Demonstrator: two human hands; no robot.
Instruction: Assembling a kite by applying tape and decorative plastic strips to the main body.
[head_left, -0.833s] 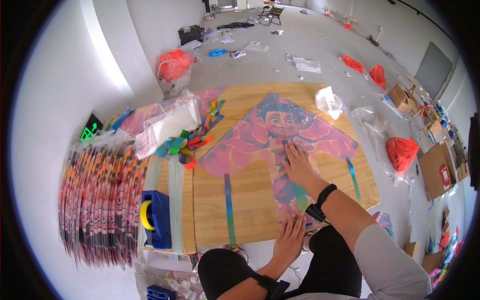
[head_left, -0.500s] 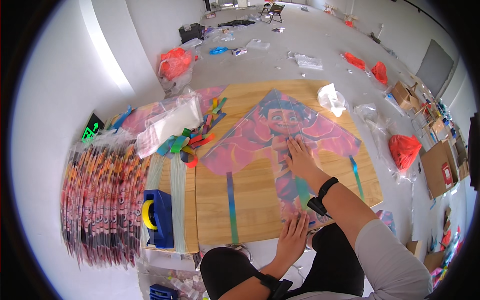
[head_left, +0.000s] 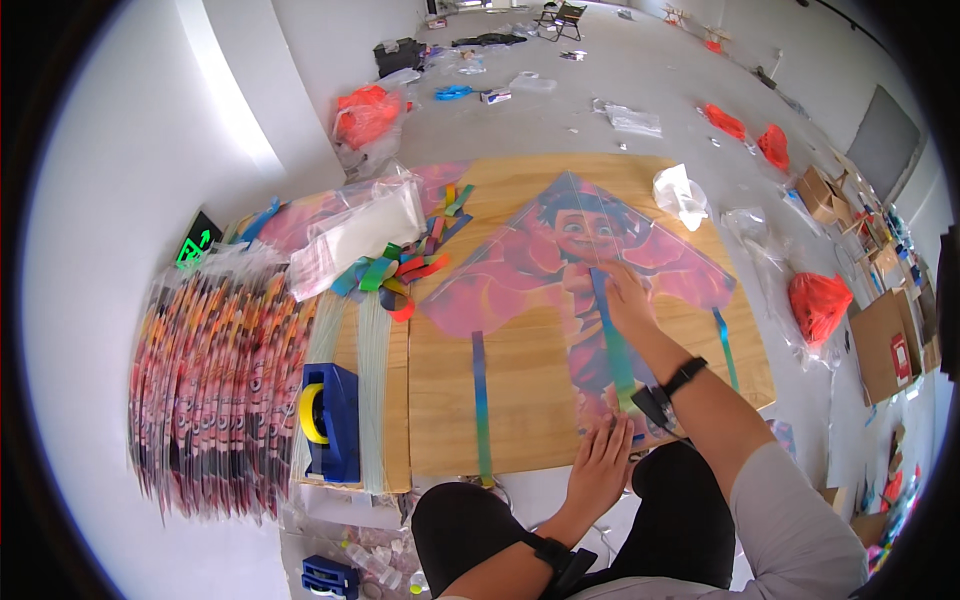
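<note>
A thin kite [head_left: 490,262] printed with a cartoon figure lies flat on the wooden board, its point away from me. Down its middle runs a blue-green ribbon strip [head_left: 613,335]. My right hand [head_left: 627,300] is over the figure's chest, its fingers drawn together at the strip's upper end and closed on it. My left hand [head_left: 600,465] rests flat at the kite's near end, fingers stretched out and touching it. Two more blue-green ribbon tails [head_left: 480,395] hang from the kite's lower edges, one on each side.
Left on the board are a blue tape dispenser [head_left: 340,425], thin pale rods [head_left: 372,400], curled coloured ribbons [head_left: 390,270] and a clear plastic packet [head_left: 360,235]. Many bagged printed kites [head_left: 215,390] stack beyond. A crumpled white tissue [head_left: 680,196] sits far right; cardboard boxes [head_left: 885,345] stand on the floor.
My right hand has gone from lying flat on the kite to fingers drawn together, and more of the ribbon strip shows beside it. My left hand stays at the near end. The view has shifted slightly.
</note>
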